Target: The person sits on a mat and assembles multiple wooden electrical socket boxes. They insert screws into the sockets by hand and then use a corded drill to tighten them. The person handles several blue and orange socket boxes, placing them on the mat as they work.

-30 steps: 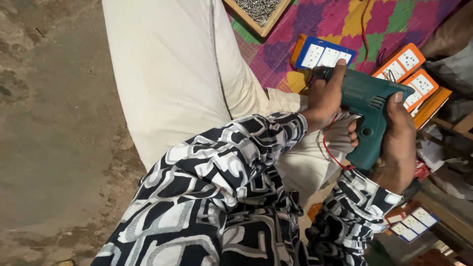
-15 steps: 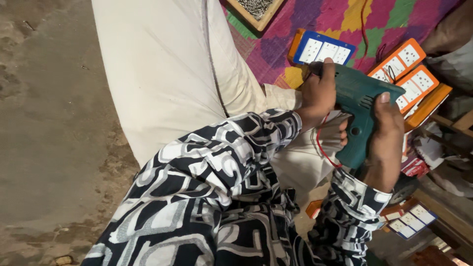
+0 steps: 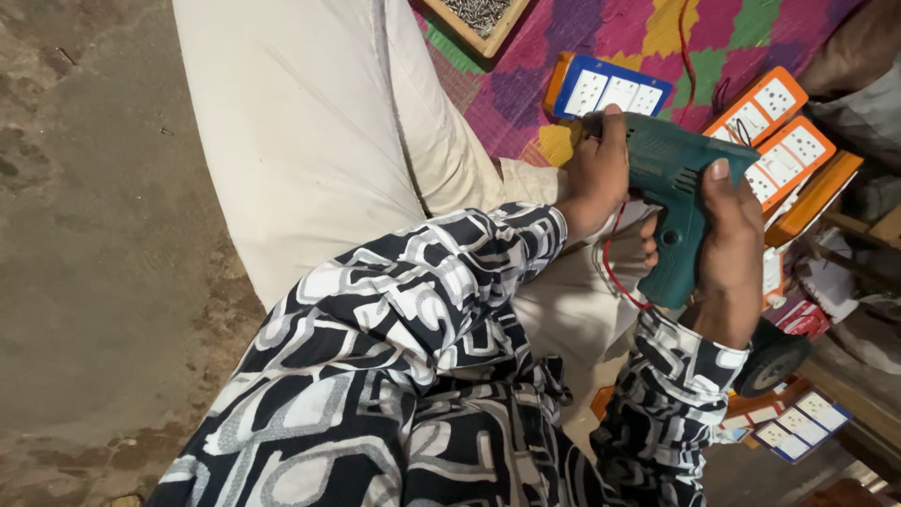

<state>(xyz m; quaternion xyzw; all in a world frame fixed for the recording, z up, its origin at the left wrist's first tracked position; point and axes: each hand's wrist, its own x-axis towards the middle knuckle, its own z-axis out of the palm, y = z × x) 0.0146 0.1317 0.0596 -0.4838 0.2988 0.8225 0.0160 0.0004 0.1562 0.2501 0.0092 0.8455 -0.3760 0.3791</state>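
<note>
two hands on one tool. right hand point(image 3: 727, 249) wraps the pistol grip of the green power drill point(image 3: 678, 202), fingers closed round the handle, which suits holding it steady. left hand point(image 3: 598, 174) clasps the drill's front end near the chuck, likely to brace or turn it; the tip is hidden. drill sits above the lap in cream trousers point(image 3: 319, 131). red wire point(image 3: 615, 272) loops beneath. blue switch plate point(image 3: 610, 92) and orange switch plates point(image 3: 774, 131) lie just beyond on the patterned mat point(image 3: 657, 38), within reach.
</note>
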